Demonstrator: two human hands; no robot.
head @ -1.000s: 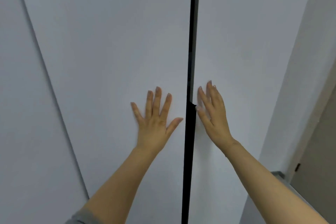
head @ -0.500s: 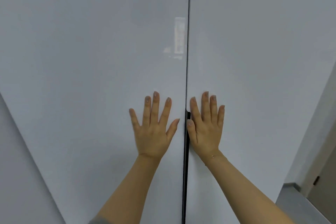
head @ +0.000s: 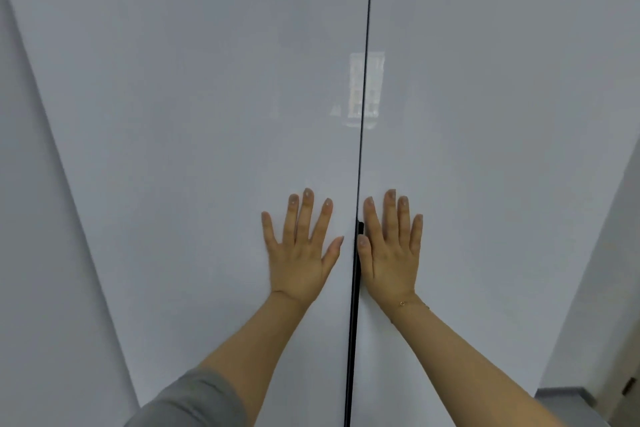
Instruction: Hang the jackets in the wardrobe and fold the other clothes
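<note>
Left wardrobe door (head: pixel 194 149): glossy white; my left hand (head: pixel 300 253) flat on it, fingers spread, holding nothing. Centre: thin dark seam (head: pixel 360 149). Right wardrobe door (head: pixel 502 149): my right hand (head: pixel 389 253) flat beside the seam, fingers straight, holding nothing.

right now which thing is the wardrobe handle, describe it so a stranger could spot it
Two pale glossy wardrobe doors fill the view, split by a thin dark seam. Follow it down between the left hand and right hand. The handle is the black strip where the seam thickens, beside the right thumb.
</note>
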